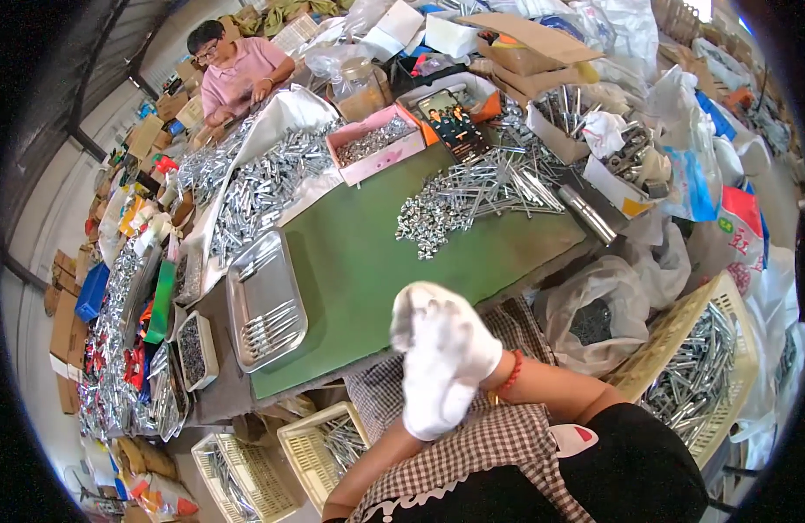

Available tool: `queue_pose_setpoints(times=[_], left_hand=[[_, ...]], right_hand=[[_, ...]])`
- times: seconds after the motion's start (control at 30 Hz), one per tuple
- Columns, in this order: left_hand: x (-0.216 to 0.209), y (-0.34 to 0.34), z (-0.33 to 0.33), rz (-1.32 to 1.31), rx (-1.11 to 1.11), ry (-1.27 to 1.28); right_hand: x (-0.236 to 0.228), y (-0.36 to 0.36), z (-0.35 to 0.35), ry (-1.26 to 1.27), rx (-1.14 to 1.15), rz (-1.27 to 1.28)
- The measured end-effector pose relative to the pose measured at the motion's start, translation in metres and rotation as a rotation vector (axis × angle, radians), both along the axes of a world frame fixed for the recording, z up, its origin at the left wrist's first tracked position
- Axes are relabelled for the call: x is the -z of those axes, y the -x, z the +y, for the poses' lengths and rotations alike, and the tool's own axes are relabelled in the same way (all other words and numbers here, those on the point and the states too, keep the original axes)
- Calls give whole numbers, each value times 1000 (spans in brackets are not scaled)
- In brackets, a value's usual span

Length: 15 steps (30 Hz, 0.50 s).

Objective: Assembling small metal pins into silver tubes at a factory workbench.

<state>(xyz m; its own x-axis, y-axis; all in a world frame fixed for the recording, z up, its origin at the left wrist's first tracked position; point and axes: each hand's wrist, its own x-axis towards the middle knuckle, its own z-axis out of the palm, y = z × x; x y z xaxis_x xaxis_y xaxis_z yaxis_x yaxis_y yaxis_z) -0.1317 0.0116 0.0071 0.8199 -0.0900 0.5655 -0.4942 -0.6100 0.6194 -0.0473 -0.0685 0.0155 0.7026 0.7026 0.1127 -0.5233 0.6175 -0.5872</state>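
Observation:
Both my hands wear white gloves and are pressed together above the near edge of the green work table (354, 279). My right hand (459, 327) is closed, its fingers curled over in front of my left hand (433, 401). The left hand looks closed too, its fingers mostly covered. Anything held between them is hidden. Beyond the hands lies a heap of small metal nuts or sleeves (424, 220), running into a pile of thin metal rods (507, 179). To the left, a metal tray (261, 292) holds a row of metal bolt-like pieces (273, 329).
A pink box (376, 148) of small parts and a phone (453, 126) stand at the back. A thick metal cylinder (589, 214) lies at right. Below are plastic baskets (642, 366) of rods and a plastic bag (594, 292). Another person (237, 74) works at far left.

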Motion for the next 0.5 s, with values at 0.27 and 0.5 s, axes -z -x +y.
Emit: queue_pose_setpoints(times=[0.27, 0.5], left_hand=[[-13, -6, -9, -1, -184, -69], [5, -19, -19, 40, -19, -37]], right_hand=[[12, 10, -6, 105, -70, -120], [66, 15, -5, 41, -21, -278]])
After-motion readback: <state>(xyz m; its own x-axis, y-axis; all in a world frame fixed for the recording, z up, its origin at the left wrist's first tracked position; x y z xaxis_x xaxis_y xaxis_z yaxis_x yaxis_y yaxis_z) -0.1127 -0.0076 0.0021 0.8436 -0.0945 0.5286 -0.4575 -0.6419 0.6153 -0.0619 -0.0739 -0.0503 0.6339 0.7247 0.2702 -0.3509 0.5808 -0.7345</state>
